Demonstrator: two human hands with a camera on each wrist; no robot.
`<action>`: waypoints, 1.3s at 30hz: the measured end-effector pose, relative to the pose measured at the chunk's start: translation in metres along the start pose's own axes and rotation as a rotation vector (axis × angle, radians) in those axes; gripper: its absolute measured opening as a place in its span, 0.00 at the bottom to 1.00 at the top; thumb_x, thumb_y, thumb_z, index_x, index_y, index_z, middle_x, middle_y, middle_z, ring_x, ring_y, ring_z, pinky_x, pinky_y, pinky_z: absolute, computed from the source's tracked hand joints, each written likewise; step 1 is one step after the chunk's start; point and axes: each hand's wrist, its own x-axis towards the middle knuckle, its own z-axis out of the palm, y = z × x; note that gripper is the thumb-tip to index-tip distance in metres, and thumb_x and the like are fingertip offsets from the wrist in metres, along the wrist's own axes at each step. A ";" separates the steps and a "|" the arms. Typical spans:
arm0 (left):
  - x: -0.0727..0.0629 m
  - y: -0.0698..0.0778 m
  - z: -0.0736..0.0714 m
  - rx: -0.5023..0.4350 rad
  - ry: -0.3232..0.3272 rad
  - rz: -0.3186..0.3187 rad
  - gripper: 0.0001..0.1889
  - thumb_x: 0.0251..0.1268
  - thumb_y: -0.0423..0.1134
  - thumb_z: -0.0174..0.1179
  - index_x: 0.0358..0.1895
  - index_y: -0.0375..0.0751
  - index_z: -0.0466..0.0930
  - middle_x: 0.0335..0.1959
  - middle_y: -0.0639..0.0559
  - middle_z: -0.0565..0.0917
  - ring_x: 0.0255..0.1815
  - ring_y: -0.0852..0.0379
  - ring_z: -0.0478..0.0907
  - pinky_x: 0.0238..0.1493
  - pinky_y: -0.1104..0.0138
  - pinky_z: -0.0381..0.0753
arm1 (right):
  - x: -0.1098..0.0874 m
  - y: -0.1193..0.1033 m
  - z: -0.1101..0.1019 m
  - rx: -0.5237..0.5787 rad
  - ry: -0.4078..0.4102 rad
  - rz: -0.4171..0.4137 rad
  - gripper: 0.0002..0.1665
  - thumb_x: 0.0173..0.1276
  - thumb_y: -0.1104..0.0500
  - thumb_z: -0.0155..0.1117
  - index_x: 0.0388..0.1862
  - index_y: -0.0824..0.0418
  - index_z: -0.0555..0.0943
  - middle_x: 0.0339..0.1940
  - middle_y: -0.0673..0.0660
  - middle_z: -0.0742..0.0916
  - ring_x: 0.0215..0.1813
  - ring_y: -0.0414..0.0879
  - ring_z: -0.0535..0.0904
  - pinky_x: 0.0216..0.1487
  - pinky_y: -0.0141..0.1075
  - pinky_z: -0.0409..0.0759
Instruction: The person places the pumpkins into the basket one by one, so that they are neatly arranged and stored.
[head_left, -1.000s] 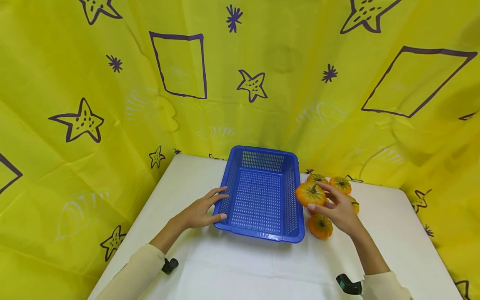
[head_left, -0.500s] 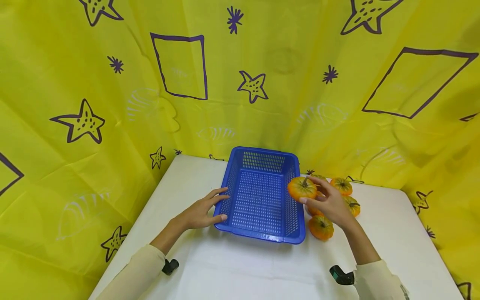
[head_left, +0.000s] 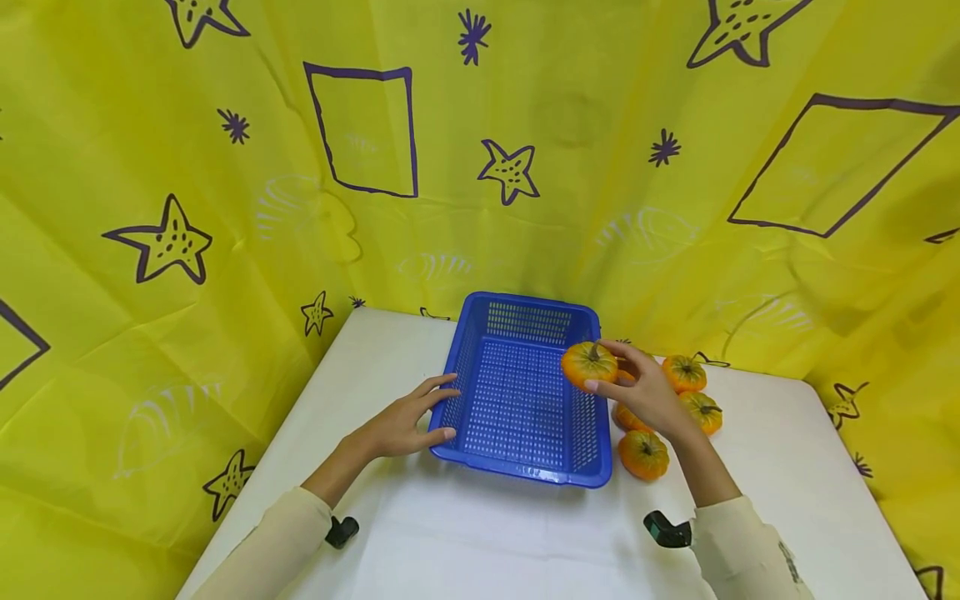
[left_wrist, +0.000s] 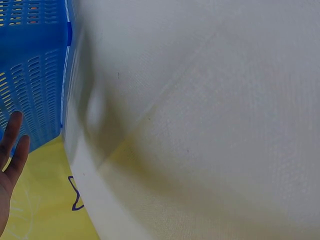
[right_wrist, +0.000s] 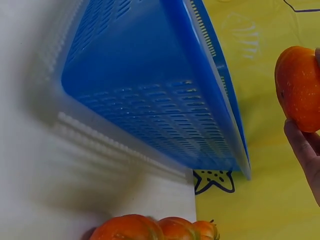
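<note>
A small orange-and-yellow pumpkin point(head_left: 587, 367) with a stubby stem is gripped by my right hand point(head_left: 654, 398), thumb on the near side and fingers on the far side. It is held over the right rim of the blue perforated plastic basket point(head_left: 517, 475). In the right wrist view the pumpkin point(right_wrist: 298, 90) hangs above the level of the basket's rim. My left hand point(head_left: 397, 427) rests at the basket's left rim with its fingers spread and fairly straight. The left wrist view shows only some fingers point(left_wrist: 18, 155) beside the basket wall point(left_wrist: 35, 95).
Several more pumpkins lie on the white table point(head_left: 480, 542) to the right of the basket, including a near one point(head_left: 643, 455) and one farther right point(head_left: 702, 412). A yellow curtain point(head_left: 450, 233) with drawn stars hangs behind the table.
My right hand has carried the pumpkin leftward, from above the other pumpkins to over the basket's right rim. The left hand and the basket have stayed in place.
</note>
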 end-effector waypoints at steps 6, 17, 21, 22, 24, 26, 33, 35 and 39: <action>0.000 0.001 -0.001 -0.012 0.000 0.005 0.36 0.69 0.60 0.58 0.75 0.49 0.65 0.82 0.56 0.54 0.78 0.42 0.61 0.70 0.43 0.71 | 0.010 -0.002 0.003 -0.028 -0.022 0.007 0.44 0.66 0.52 0.72 0.77 0.58 0.65 0.73 0.65 0.72 0.64 0.62 0.77 0.53 0.24 0.80; 0.000 -0.001 0.000 -0.015 -0.004 -0.003 0.36 0.69 0.60 0.58 0.75 0.50 0.65 0.82 0.56 0.54 0.79 0.43 0.60 0.70 0.43 0.70 | 0.037 -0.009 0.013 -0.033 -0.076 0.053 0.47 0.66 0.50 0.72 0.79 0.57 0.62 0.72 0.63 0.73 0.72 0.63 0.69 0.63 0.54 0.80; 0.000 -0.001 -0.001 -0.015 -0.008 -0.012 0.35 0.69 0.60 0.58 0.75 0.51 0.65 0.82 0.57 0.54 0.78 0.43 0.61 0.70 0.43 0.70 | 0.047 -0.009 0.018 -0.045 -0.091 0.036 0.45 0.67 0.53 0.71 0.78 0.60 0.62 0.70 0.65 0.74 0.69 0.63 0.72 0.60 0.48 0.82; 0.001 -0.001 0.000 -0.014 -0.010 -0.014 0.35 0.69 0.61 0.58 0.75 0.51 0.65 0.82 0.57 0.54 0.79 0.43 0.61 0.70 0.43 0.70 | 0.049 -0.010 0.019 -0.051 -0.091 0.034 0.45 0.67 0.53 0.71 0.78 0.60 0.63 0.70 0.65 0.74 0.68 0.62 0.73 0.58 0.45 0.83; 0.001 -0.001 -0.001 -0.016 -0.012 -0.017 0.36 0.68 0.61 0.58 0.75 0.51 0.65 0.82 0.57 0.54 0.79 0.43 0.61 0.70 0.43 0.70 | 0.054 -0.010 0.021 -0.066 -0.094 0.027 0.44 0.67 0.53 0.71 0.78 0.60 0.63 0.70 0.65 0.74 0.65 0.62 0.74 0.55 0.42 0.83; 0.001 -0.001 -0.001 -0.017 -0.012 -0.018 0.36 0.68 0.61 0.58 0.75 0.51 0.65 0.82 0.57 0.54 0.79 0.44 0.60 0.70 0.43 0.70 | 0.058 -0.009 0.024 -0.067 -0.100 0.024 0.44 0.67 0.54 0.70 0.77 0.61 0.63 0.70 0.65 0.74 0.64 0.62 0.74 0.55 0.41 0.83; 0.001 0.000 -0.001 -0.022 -0.014 -0.024 0.36 0.68 0.61 0.58 0.75 0.50 0.65 0.82 0.57 0.54 0.79 0.43 0.60 0.70 0.42 0.70 | 0.073 -0.006 0.034 -0.009 -0.105 0.023 0.43 0.67 0.55 0.71 0.77 0.59 0.65 0.73 0.64 0.72 0.69 0.63 0.72 0.63 0.53 0.80; 0.001 0.000 -0.001 -0.029 -0.014 -0.030 0.36 0.68 0.61 0.58 0.75 0.51 0.66 0.82 0.57 0.54 0.79 0.42 0.60 0.70 0.42 0.70 | 0.078 -0.007 0.036 -0.013 -0.106 0.017 0.43 0.67 0.55 0.70 0.77 0.60 0.64 0.73 0.65 0.72 0.70 0.64 0.72 0.63 0.53 0.80; 0.001 0.001 0.000 -0.029 -0.018 -0.044 0.36 0.68 0.62 0.58 0.75 0.53 0.65 0.82 0.58 0.53 0.79 0.43 0.59 0.70 0.42 0.70 | 0.086 -0.010 0.040 -0.017 -0.115 0.013 0.43 0.67 0.55 0.71 0.77 0.60 0.64 0.73 0.65 0.72 0.69 0.64 0.73 0.62 0.52 0.80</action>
